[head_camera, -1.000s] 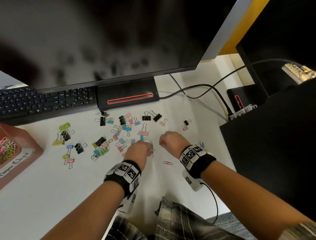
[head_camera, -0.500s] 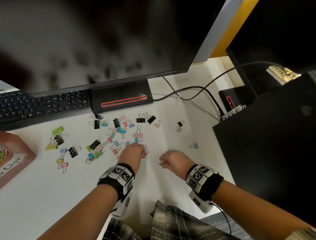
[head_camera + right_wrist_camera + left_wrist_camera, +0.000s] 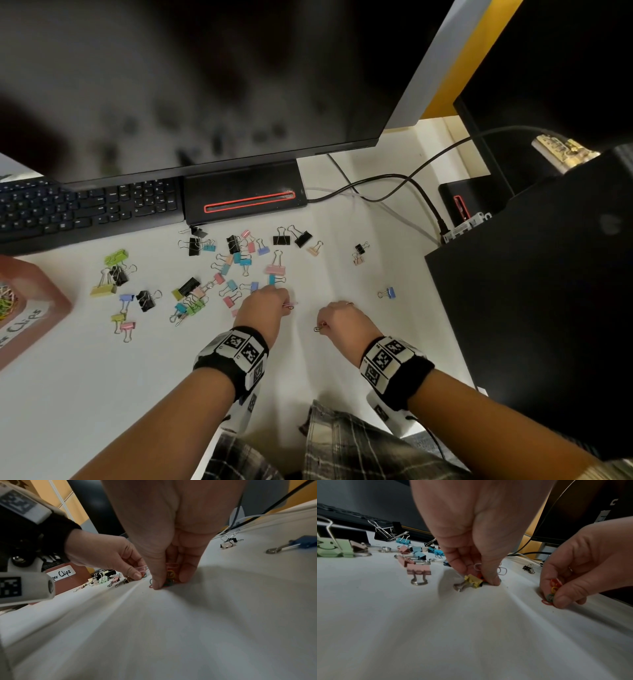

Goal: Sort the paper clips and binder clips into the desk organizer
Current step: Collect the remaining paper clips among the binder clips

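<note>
Below, paper clips (image 3: 553, 588) pinched, right grip (image 3: 583, 566)

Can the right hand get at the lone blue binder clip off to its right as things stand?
Probably yes: bare desk lies between the right hand and the blue binder clip. But its fingers already pinch paper clips, so grip room looks limited.

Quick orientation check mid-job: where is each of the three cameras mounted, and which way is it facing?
Head: on the head, looking down at the desk; both forearms, left hand and right hand show.
Left wrist: low, along the left hand's fingers holding paper clips; the right hand is at right.
Right wrist: low, along the right hand's fingers pinching coloured paper clips; the left hand is at left.
Shared: both wrist views show both hands.
</note>
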